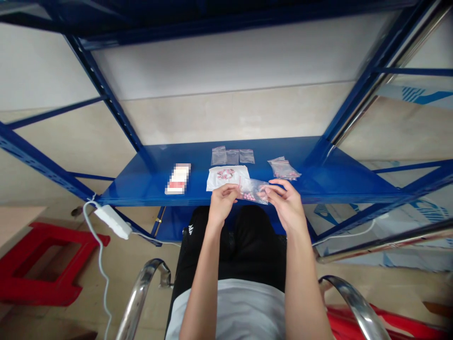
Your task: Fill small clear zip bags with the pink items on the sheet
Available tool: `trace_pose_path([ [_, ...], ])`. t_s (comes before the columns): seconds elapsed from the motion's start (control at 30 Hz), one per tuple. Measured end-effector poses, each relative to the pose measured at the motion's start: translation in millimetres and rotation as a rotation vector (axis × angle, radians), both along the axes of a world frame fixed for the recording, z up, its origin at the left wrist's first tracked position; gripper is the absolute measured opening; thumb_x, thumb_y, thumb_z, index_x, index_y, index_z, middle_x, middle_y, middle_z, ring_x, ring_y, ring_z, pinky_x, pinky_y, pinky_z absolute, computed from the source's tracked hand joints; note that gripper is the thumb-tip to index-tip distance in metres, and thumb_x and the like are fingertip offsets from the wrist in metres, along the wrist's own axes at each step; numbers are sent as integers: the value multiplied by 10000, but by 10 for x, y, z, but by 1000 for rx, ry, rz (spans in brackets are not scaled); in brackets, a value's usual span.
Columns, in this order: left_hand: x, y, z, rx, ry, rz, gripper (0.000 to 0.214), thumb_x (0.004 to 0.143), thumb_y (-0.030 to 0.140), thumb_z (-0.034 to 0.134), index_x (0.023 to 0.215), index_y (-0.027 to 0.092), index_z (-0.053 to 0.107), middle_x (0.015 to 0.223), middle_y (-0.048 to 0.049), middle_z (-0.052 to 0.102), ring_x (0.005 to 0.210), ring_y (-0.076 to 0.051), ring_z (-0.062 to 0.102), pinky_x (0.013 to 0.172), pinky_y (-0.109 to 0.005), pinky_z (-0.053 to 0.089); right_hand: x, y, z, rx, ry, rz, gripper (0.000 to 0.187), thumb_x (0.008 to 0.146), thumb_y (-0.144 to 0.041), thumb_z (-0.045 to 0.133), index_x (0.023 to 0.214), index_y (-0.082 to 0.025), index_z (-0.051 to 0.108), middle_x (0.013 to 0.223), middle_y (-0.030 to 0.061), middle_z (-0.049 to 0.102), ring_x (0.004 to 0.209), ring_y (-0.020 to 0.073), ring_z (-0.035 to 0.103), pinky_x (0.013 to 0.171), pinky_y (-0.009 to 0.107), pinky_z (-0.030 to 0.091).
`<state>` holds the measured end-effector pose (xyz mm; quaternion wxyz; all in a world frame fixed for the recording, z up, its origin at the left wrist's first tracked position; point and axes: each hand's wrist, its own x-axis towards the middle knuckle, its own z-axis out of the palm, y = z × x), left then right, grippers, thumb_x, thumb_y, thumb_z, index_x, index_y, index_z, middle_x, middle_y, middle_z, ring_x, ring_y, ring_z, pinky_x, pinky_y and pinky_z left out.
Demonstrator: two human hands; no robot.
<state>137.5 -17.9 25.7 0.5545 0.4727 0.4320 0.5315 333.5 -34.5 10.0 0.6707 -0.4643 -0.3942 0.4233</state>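
Between my two hands a clear plastic zip bag (pixel 257 189) with pink beads inside is held above the front edge of the blue shelf (pixel 148 182). My left hand (pixel 222 200) pinches the bag's left end, where a pinkish strip shows. At the other end, my right hand (pixel 286 200) is closed on the bag with thumb and fingers. Just behind lies a white cloth or paper sheet (pixel 214 182), bearing a ring of pink and dark beads (pixel 225 174) that looks like a bracelet.
Three flat zip bags (pixel 232 157) lie in a row behind the sheet. A stack of bags (pixel 284 169) with pinkish contents rests to the right. At left is a blurred-out white and red item (pixel 179 179). A white power strip (pixel 112 222) hangs beside the shelf, near a red stool (pixel 42 269).
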Motion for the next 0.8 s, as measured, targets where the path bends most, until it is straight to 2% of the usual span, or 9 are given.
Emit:
trace_pose_path([
  [0.1, -79, -21, 4, 2, 33, -55, 163, 770, 288, 824, 881, 168, 826, 812, -51, 809, 762, -168, 762, 660, -231, 549, -77, -8, -49, 22, -97, -84, 464, 736, -491, 904, 1043, -235, 669, 1006, 56, 790, 829, 239, 788, 772, 392, 664],
  [0.17, -84, -39, -19, 2, 11, -70, 223, 760, 345, 862, 883, 163, 823, 798, -53, 808, 726, -168, 755, 640, -236, 544, -143, -28, -39, 53, -252, -137, 360, 805, -489, 824, 1011, -231, 681, 1084, 83, 769, 954, 263, 774, 820, 413, 656],
  [0.27, -36, -71, -52, 15, -72, -74, 337, 742, 440, 908, 902, 160, 811, 781, -55, 805, 725, -183, 768, 652, -256, 566, -254, -102, 86, 121, -570, -281, 251, 896, -452, 713, 1026, -239, 738, 1187, 124, 739, 1141, 307, 707, 868, 426, 629],
  [0.33, 15, -93, -48, 28, -124, -83, 389, 734, 481, 923, 919, 163, 799, 819, -66, 818, 764, -200, 789, 682, -270, 587, -335, -171, 214, 167, -664, -274, 232, 945, -440, 674, 1038, -246, 760, 1157, 119, 745, 1101, 297, 708, 849, 408, 619],
  [0.47, 97, -129, 7, 85, -114, -73, 357, 777, 478, 895, 915, 167, 786, 878, -63, 818, 821, -203, 792, 709, -273, 601, -491, -267, 391, 220, -545, -54, 248, 977, -478, 697, 1008, -240, 758, 1002, 80, 784, 902, 252, 753, 782, 357, 625],
  [0.63, 107, -146, 28, 185, -36, -26, 201, 829, 363, 842, 855, 177, 770, 839, -30, 795, 797, -173, 759, 781, -280, 599, -573, -255, 381, 218, -531, -55, 255, 932, -490, 760, 968, -238, 778, 999, 83, 810, 928, 270, 773, 789, 361, 637],
  [0.8, 60, -151, 30, 188, -14, -80, 175, 813, 335, 844, 846, 187, 757, 805, -24, 783, 775, -180, 763, 796, -298, 607, -534, -256, 372, 180, -496, 0, 230, 925, -466, 771, 929, -239, 803, 949, 65, 817, 872, 268, 785, 783, 372, 648],
])
